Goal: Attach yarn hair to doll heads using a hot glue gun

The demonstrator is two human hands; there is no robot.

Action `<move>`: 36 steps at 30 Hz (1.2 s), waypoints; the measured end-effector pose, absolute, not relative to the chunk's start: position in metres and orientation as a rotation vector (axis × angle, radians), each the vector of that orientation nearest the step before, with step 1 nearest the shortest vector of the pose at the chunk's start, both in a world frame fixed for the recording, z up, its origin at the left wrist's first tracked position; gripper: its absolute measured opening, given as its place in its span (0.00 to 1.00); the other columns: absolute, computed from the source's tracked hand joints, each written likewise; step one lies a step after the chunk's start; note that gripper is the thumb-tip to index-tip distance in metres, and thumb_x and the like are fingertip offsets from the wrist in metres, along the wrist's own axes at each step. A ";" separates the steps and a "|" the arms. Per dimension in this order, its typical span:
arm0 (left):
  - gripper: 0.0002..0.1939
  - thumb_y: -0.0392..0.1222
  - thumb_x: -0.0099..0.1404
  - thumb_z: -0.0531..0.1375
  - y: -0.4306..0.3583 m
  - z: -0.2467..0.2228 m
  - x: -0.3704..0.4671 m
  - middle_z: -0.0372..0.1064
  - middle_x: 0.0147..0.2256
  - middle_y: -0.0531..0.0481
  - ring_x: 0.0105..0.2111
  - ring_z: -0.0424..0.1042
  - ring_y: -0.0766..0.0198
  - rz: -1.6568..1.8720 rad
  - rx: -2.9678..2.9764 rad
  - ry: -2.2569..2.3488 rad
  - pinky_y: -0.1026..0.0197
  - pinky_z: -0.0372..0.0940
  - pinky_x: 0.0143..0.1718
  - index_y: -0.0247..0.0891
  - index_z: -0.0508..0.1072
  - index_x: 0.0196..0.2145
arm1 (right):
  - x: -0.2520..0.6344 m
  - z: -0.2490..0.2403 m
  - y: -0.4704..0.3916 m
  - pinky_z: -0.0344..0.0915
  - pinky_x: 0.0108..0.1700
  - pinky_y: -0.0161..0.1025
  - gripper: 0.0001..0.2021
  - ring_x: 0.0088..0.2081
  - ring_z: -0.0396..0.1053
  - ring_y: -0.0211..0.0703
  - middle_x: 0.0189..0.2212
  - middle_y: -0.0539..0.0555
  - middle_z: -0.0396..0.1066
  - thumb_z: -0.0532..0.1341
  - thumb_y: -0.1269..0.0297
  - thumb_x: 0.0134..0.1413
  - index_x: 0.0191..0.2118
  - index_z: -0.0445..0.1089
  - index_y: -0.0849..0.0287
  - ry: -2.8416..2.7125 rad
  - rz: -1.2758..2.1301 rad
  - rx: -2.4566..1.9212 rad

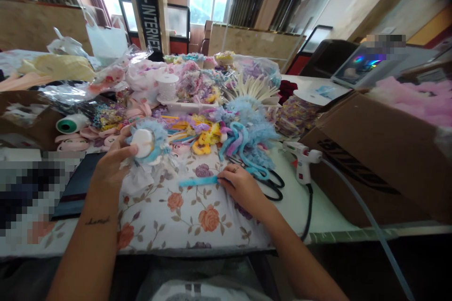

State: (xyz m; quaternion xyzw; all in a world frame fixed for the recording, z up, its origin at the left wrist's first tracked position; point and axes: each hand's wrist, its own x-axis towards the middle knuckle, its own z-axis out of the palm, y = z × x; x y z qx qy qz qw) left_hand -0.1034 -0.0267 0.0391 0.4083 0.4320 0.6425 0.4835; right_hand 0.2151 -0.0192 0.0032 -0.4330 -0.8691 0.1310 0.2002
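My left hand (115,157) is closed around a round white piece (142,143) edged with light blue ruffle, raised over the left part of the flowered cloth (208,218). White gauzy material hangs beneath it. Between the fingertips of my right hand (237,182) is the right end of a flat turquoise strip (197,181), which points left just over the cloth. Black-handled scissors (275,190) lie to the right of that hand, partly under turquoise fuzzy strands (235,138).
A white glue gun (302,162) with a cord stands beside a large cardboard box (381,150) on the right. Spools, ribbons, blue tulle (252,120) and plastic bags crowd the back. A dark flat case (76,186) lies left.
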 end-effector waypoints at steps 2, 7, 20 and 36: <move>0.26 0.41 0.48 0.70 -0.025 0.037 -0.104 0.76 0.37 0.55 0.41 0.73 0.58 1.623 0.943 1.098 0.69 0.69 0.35 0.42 0.73 0.46 | 0.212 -0.002 -0.018 0.65 0.42 0.39 0.08 0.38 0.68 0.44 0.35 0.56 0.71 0.56 0.72 0.59 0.37 0.73 0.59 -2.433 0.441 -1.175; 0.29 0.38 0.46 0.71 -0.008 0.037 -0.092 0.75 0.33 0.57 0.31 0.73 0.67 1.695 0.826 1.092 0.70 0.67 0.31 0.41 0.70 0.47 | 0.215 0.002 -0.015 0.65 0.42 0.40 0.06 0.39 0.69 0.45 0.35 0.56 0.71 0.58 0.71 0.58 0.37 0.72 0.59 -2.307 0.426 -1.192; 0.34 0.39 0.41 0.72 0.005 0.024 -0.058 0.72 0.35 0.53 0.33 0.71 0.66 1.642 0.908 1.143 0.68 0.66 0.31 0.38 0.69 0.47 | 0.151 0.015 -0.013 0.64 0.41 0.39 0.06 0.39 0.68 0.46 0.34 0.57 0.72 0.60 0.72 0.57 0.38 0.74 0.60 -2.578 0.443 -0.899; 0.29 0.47 0.48 0.69 -0.002 0.017 -0.054 0.71 0.50 0.45 0.51 0.68 0.50 1.296 1.465 1.211 0.53 0.63 0.52 0.40 0.71 0.48 | 0.181 0.017 -0.001 0.67 0.41 0.43 0.06 0.34 0.71 0.45 0.31 0.53 0.73 0.63 0.60 0.54 0.33 0.71 0.57 -1.849 0.579 -1.135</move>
